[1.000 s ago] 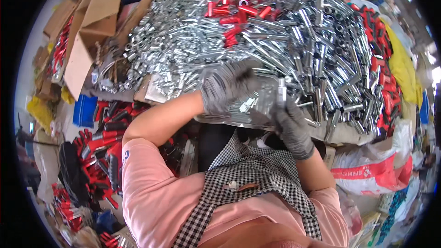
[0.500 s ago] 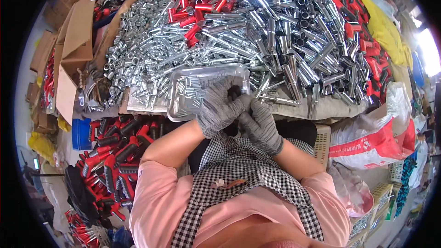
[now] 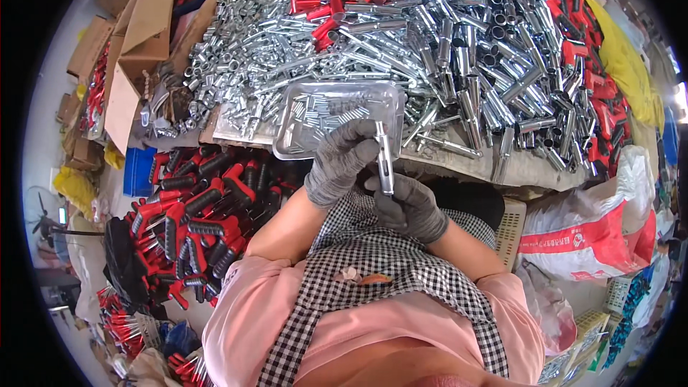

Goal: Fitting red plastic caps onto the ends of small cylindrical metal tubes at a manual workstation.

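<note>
A shiny slotted metal tube [image 3: 385,160] stands nearly upright in front of my body, a dark slot along its side. My right hand [image 3: 412,209], in a grey knit glove, is closed round its lower end. My left hand [image 3: 340,163], gloved the same way, has its fingers curled with the tips against the tube's upper part. Whether those tips also pinch a small part is hidden. Just beyond my hands lies a clear plastic tray [image 3: 288,145] holding several short metal pins [image 3: 309,115].
Past the tray, the bench bears a heap of small metal fittings [image 3: 244,50], chrome tubes [image 3: 494,64] and red sleeves [image 3: 337,3]. Red-and-black handles [image 3: 190,233] are piled below at left. A cardboard box [image 3: 147,21] stands far left, a white-and-red sack [image 3: 584,240] at right.
The slotted metal tube has come into view between my hands, which were close together over it before. My hands have moved apart a little, and the view has shifted slightly.
</note>
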The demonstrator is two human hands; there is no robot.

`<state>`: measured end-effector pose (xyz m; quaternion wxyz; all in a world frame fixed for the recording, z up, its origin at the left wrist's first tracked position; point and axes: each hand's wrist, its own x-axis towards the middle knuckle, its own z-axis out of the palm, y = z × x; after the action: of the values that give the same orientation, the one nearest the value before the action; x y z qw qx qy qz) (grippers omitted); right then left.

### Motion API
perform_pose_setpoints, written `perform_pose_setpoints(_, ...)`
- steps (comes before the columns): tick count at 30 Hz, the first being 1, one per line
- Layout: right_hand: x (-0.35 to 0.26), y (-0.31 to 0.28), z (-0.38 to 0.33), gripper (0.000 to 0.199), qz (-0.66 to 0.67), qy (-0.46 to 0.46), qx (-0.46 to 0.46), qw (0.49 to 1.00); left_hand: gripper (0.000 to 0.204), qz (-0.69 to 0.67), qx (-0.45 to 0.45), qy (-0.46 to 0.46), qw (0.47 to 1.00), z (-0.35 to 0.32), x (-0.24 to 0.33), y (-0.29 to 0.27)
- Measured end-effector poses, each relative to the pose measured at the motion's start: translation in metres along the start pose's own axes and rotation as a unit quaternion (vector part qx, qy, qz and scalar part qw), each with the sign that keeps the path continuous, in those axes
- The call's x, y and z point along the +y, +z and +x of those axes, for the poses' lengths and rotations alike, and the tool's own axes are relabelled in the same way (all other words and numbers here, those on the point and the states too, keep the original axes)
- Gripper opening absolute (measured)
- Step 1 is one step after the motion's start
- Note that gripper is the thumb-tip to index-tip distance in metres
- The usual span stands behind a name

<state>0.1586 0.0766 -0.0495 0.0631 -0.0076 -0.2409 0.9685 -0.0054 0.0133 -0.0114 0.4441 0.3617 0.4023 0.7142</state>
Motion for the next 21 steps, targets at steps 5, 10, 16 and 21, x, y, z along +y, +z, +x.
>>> perform_pose_setpoints(5,0.005,-0.02,-0.001,0.041,0.177,0.095,-0.127,0.971,0.037,-0.079,-0.024,-0.045,0.996,0.003,-0.005,0.007)
perform_pose_setpoints(10,0.012,-0.005,0.002,0.048,-0.025,-0.004,-0.021,0.999,0.041,-0.084,-0.028,0.044,0.995,0.0,-0.009,0.005)
perform_pose_setpoints(16,0.015,0.005,-0.004,0.045,-0.257,-0.13,0.109,0.951,0.033,0.059,0.004,0.099,0.993,-0.005,-0.011,0.011)
perform_pose_setpoints(21,0.016,0.008,-0.011,0.043,-0.24,-0.146,0.096,0.955,0.033,0.004,-0.039,0.088,0.995,-0.006,-0.017,0.017)
